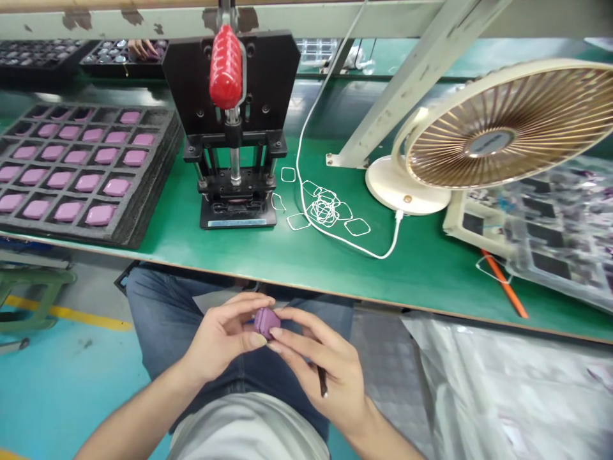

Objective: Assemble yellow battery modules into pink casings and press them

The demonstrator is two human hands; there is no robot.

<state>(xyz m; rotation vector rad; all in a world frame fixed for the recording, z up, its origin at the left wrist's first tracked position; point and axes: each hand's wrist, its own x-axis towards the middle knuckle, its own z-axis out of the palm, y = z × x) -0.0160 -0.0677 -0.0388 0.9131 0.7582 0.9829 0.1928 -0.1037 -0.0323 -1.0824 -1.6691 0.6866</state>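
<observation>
Above my lap, both hands grip a small purple case [267, 322] with rounded corners and a seam along its side. My left hand [218, 335] pinches it between thumb and fingers from the left. From the right, my right hand [325, 354] holds the same case with its fingertips. A thin dark stick [322, 381] is tucked in the right hand too; most of it is hidden by the fingers. Beyond the hands, a black hand press [234, 214] with a red grip [226, 67] stands on the green table [239, 259].
Left of the press, a grey foam tray [127, 220] holds many purple cases. Thin white square rings [324, 207] lie beside a white cable [354, 246]. A fan [407, 191], an orange stick [505, 284] and plastic trays [550, 255] are at right. Another person's hand [143, 49] shows behind.
</observation>
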